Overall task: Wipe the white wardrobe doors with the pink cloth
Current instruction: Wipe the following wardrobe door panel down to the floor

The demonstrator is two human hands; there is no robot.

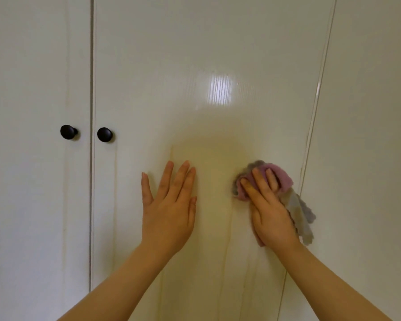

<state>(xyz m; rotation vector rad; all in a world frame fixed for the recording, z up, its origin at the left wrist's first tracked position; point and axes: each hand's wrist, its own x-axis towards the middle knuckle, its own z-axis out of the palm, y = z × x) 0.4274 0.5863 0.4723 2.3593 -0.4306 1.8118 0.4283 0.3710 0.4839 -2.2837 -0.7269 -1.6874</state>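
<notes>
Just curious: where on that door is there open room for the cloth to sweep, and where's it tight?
Freest: the door above both hands, past the glare. Also bare: the strip between the left hand and the nearer knob. Tight: the gap between the left hand and the cloth under the right hand, and the seam just right of it.

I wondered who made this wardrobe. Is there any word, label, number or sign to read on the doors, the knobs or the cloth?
There is no text to read anywhere. The white wardrobe doors are plain, the black knobs bear no mark, and the pink cloth under the right hand shows no tag or print.
</notes>
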